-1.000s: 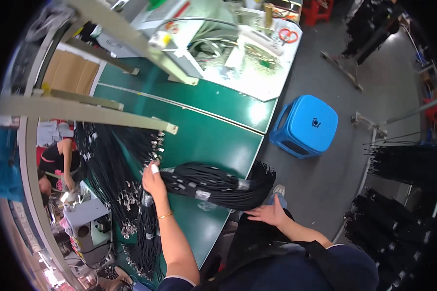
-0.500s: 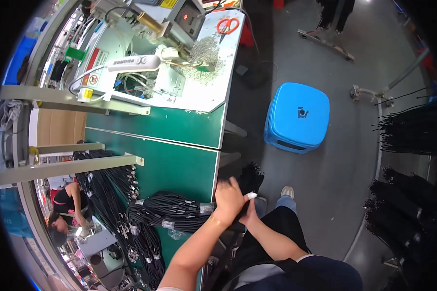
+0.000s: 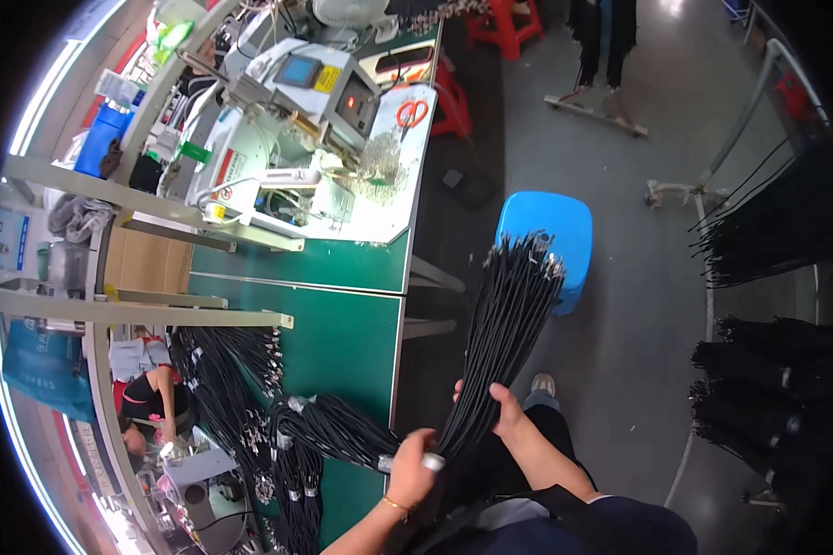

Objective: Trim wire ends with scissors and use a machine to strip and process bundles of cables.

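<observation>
A thick bundle of black cables (image 3: 504, 319) rises in front of me, its far end fanned out with small metallic tips. My right hand (image 3: 511, 414) grips it low on its right side, thumb across the front and fingertips showing on the left. Beside the bundle's lower left edge, my left hand (image 3: 411, 474) is closed with curled fingers; what lies in them is hidden. White wrapping covers its thumb. Close to that hand, another tied black cable bundle (image 3: 338, 427) lies on the green table (image 3: 342, 347), a silvery band around its near end.
Beyond the held bundle stands a blue stool (image 3: 551, 213), partly covered by the cable tips. A machine (image 3: 329, 88) and orange-handled scissors (image 3: 412, 113) occupy the far worktop. Racks of black cables (image 3: 759, 370) hang at right. Another person (image 3: 162, 398) works at left.
The cable bundle has come up from below the table edge into full view, tips pointing away. My hands have moved apart, the left down and nearer. The view has shifted.
</observation>
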`<state>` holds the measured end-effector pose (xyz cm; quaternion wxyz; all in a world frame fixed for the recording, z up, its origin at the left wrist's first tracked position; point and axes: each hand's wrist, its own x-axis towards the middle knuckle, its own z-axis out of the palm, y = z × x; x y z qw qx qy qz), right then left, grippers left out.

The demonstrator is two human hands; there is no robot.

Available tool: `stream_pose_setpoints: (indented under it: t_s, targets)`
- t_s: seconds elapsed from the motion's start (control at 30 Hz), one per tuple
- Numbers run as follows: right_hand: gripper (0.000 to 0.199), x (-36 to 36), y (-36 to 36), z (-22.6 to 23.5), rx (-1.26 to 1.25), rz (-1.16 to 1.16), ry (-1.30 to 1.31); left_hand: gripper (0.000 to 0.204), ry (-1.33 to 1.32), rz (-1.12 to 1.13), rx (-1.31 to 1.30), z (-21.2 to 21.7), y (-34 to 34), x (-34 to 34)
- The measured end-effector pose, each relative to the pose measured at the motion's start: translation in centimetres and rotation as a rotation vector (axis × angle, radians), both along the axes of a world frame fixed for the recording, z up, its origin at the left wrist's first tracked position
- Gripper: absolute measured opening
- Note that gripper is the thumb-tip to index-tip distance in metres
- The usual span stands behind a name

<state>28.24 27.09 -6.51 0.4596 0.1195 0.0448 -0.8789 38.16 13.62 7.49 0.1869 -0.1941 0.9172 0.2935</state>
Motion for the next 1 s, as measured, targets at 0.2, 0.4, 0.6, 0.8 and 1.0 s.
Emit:
stream_pose_setpoints:
  t_s: [0.2,0.4,0.6,0.8,1.0]
  targets:
    - [0.074,-0.7,4.9,14.7,0.137,0.179,0.645,0.092,-0.086,0.405,1.684,3.5,-2.1,-7.7]
    - [0.064,1.2,4.8,22.1,0.319,0.303,1.004,0.085,0.266,0.595,1.913,10.7,2.3,-13.0]
    - [0.074,-2.1,1.0,26.2,0.444,0.297,1.075,0.08,0.603,0.662,1.684,11.4,-2.2,-9.5]
    - [0.096,-5.8,-9.2,29.6,0.628,0.205,1.564,0.07,0.994,0.679,1.65,10.5,-12.9,-8.5]
    - [0.092,-14.4,-23.1,24.9,0.48,0.372,1.707,0.063,1.204,0.907,1.319,9.3,-22.5,-13.6]
